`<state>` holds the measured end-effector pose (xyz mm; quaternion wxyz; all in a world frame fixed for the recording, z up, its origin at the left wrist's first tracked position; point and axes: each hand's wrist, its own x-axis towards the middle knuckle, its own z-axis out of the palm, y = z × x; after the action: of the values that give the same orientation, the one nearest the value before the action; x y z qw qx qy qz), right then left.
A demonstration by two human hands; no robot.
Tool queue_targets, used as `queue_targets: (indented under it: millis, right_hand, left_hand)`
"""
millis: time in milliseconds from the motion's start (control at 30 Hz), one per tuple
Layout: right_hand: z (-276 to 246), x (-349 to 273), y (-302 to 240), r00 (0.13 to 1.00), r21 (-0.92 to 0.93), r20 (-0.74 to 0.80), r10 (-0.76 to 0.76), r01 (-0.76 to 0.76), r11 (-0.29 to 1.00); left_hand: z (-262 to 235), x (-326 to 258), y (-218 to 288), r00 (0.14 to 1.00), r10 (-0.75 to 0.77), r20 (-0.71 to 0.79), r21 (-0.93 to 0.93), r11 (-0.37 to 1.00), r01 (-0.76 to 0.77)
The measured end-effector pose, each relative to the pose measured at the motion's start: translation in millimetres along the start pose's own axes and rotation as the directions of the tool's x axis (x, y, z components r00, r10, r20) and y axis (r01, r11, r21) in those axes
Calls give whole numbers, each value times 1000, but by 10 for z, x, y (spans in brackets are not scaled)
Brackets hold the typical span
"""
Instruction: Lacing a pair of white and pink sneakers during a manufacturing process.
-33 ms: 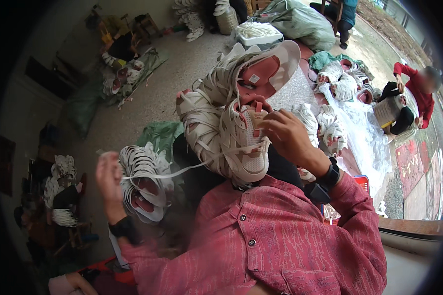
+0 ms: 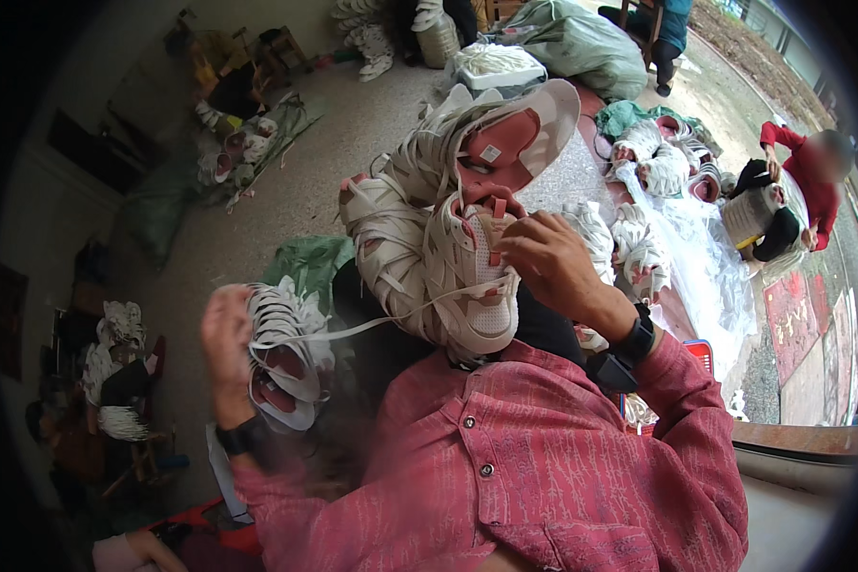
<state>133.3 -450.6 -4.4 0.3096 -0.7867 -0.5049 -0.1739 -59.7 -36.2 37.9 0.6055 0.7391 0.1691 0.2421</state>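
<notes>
A white and beige shoe upper with pink lining [image 2: 472, 257] lies on my lap, toe toward me, at the near end of a curved stack of nested uppers [image 2: 391, 253]. My right hand [image 2: 558, 262] is closed at the right edge of its lace opening, fingertips against the tongue. A pale shoelace [image 2: 353, 329] runs from the upper's eyelets leftward to my left hand [image 2: 227, 348]. That hand is raised and blurred, closed around the lace's far part; the lace end cannot be made out. Beside it stands another bundle of nested uppers [image 2: 291, 357].
More bundled uppers [image 2: 665, 167] lie to the right by clear plastic sheeting [image 2: 701, 257]. A white box of laces [image 2: 499, 65] and a large green sack [image 2: 582, 48] stand at the back. A person in red [image 2: 820, 176] sits at far right. A red basket [image 2: 699, 356] is near my right elbow.
My left hand has shifted slightly right, toward the upper, and the lace's left part has come with it. My right hand stays at the lace opening.
</notes>
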Motion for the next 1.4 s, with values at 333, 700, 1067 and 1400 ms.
queue_targets:
  millis: [333,700,1067,1400]
  right_hand:
    - [348,156,76,995,43,49,-91,89,995]
    - [371,179,56,991,212,129,-40,11,977]
    - [466,171,72,982,261,180,-48,-1,965]
    - [156,228,137,974,209,225,-9,-39,977]
  left_hand:
    - [1889,-203,-181,762,7,648,369,872,-322]
    - [2060,-254,-269,670,221,708,243,815,-526]
    - [2258,-329,-286,771,295,564,374,741,-557]
    - [2177,-44,162,477,586,656,348,325,-879]
